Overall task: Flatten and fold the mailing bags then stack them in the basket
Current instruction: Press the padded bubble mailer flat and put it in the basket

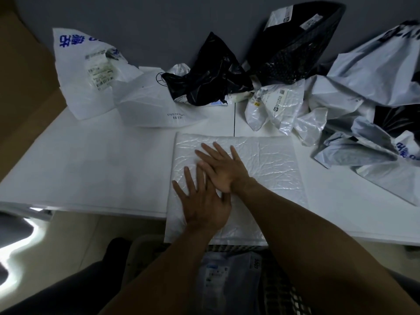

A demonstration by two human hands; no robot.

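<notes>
Your left hand and right hand lie flat with fingers spread on a white mailing bag, the right overlapping the left's fingertips. The bag's near end hangs over the edge of the white table. Below it, a basket holds a labelled bag. Along the table's far side lie crumpled bags.

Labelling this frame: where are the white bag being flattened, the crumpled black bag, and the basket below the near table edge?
white bag (pixel 268 160), head view, wrinkled right half.
crumpled black bag (pixel 211 76), head view, glossy middle.
basket (pixel 276 294), head view, mesh wall, right side.
</notes>
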